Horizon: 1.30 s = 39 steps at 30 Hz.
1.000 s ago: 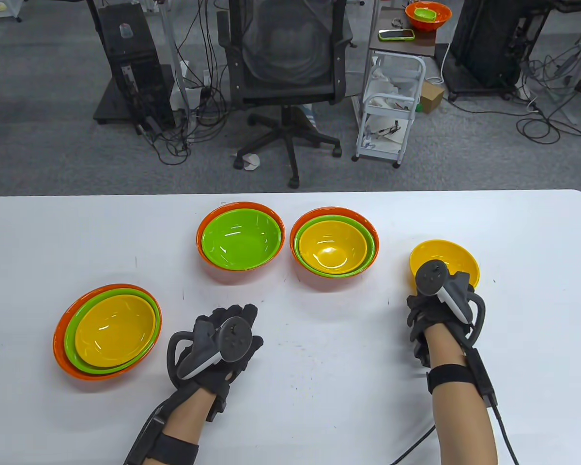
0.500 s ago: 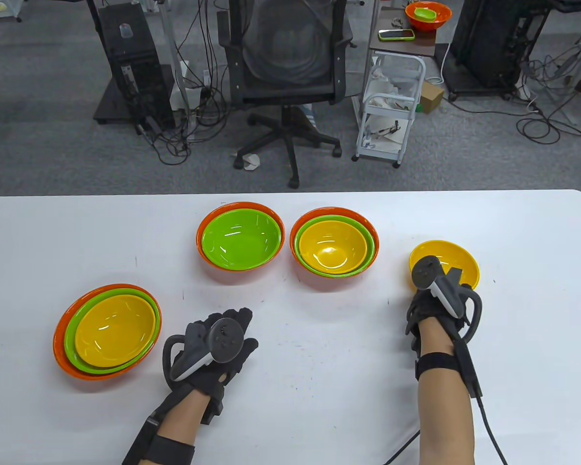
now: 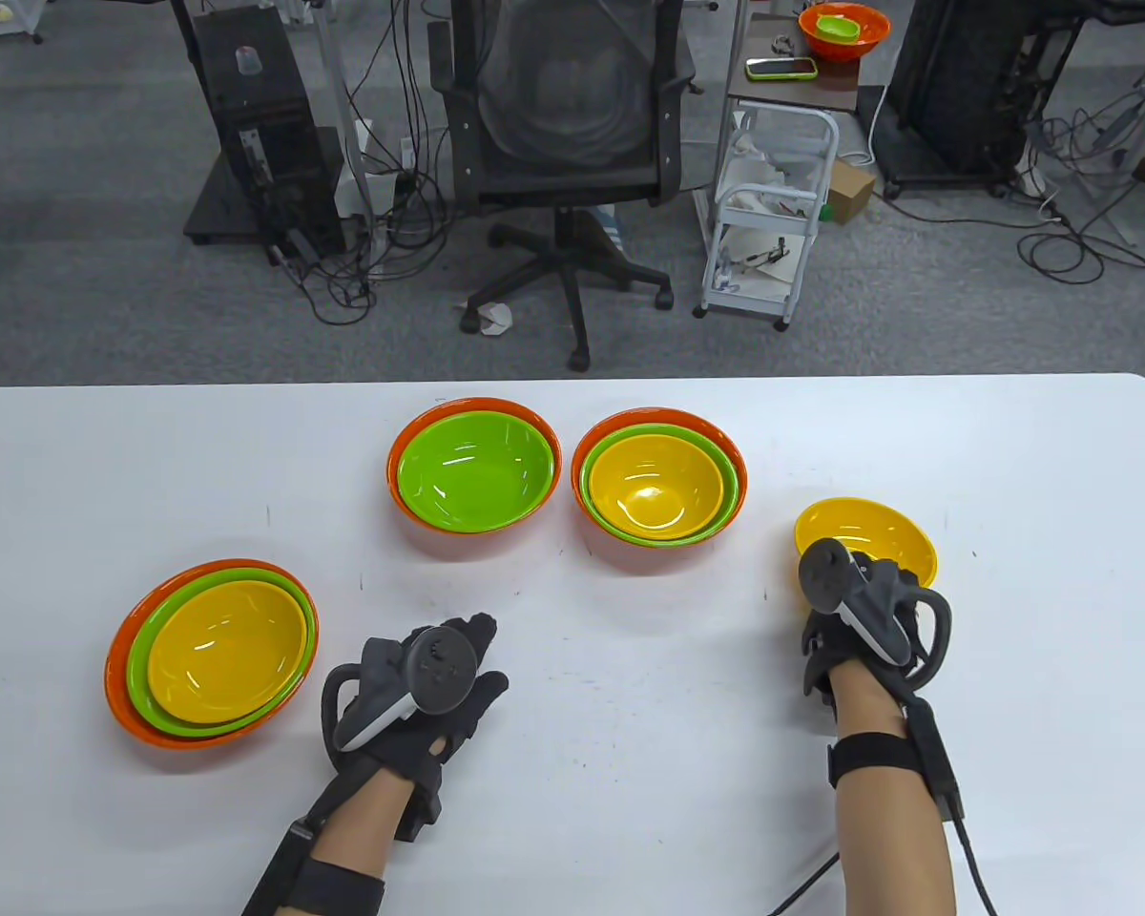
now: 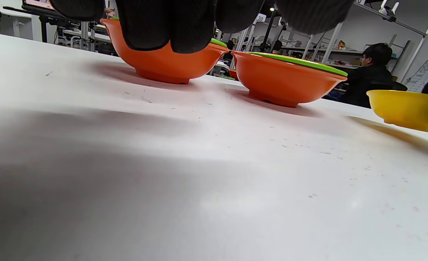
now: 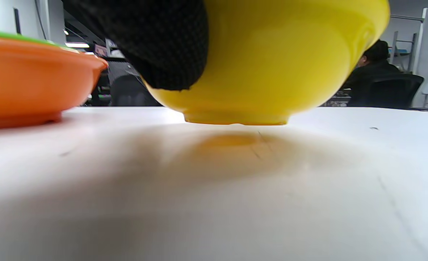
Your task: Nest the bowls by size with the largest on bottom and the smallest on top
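My right hand (image 3: 854, 611) grips the near rim of a loose yellow bowl (image 3: 873, 539) at the table's right; in the right wrist view the bowl (image 5: 272, 65) tilts, its foot just touching the table. A green bowl nested in an orange bowl (image 3: 474, 474) stands mid-table. Next to it on the right is an orange, green and yellow stack (image 3: 659, 487). A second such stack (image 3: 212, 652) sits at the left front. My left hand (image 3: 429, 682) hovers low over the table between the stacks, fingers spread and empty.
The white table (image 3: 630, 744) has bare surface in front of the bowls. An office chair (image 3: 568, 124) and a small cart (image 3: 773, 229) stand behind the far edge. In the left wrist view the two orange bowls (image 4: 286, 78) stand ahead.
My right hand has drawn the yellow bowl toward me and slightly left, tipping it. My left hand has pulled back a little toward the front.
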Each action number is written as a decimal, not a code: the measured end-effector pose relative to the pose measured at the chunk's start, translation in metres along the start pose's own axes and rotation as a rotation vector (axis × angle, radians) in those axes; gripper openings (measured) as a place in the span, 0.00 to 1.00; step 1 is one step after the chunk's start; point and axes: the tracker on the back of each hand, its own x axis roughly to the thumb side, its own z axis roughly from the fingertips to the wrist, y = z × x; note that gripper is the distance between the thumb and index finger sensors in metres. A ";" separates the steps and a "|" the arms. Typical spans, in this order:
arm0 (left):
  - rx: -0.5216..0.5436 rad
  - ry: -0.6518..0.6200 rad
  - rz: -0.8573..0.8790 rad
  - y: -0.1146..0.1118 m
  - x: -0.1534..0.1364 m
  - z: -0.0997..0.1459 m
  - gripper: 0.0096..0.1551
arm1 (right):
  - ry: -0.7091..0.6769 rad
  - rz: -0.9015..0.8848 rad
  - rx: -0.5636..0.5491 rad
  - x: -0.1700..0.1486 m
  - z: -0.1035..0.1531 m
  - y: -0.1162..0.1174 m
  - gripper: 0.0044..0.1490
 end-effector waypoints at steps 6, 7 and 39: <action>0.001 0.028 0.046 0.003 0.008 -0.003 0.41 | -0.141 -0.087 -0.111 0.011 0.024 -0.018 0.21; 0.003 0.031 0.062 0.004 0.010 -0.003 0.41 | -0.167 -0.097 -0.130 0.014 0.028 -0.021 0.21; 0.270 -0.298 -0.196 0.005 0.087 0.024 0.49 | -0.875 -0.426 -0.206 0.117 0.119 -0.063 0.23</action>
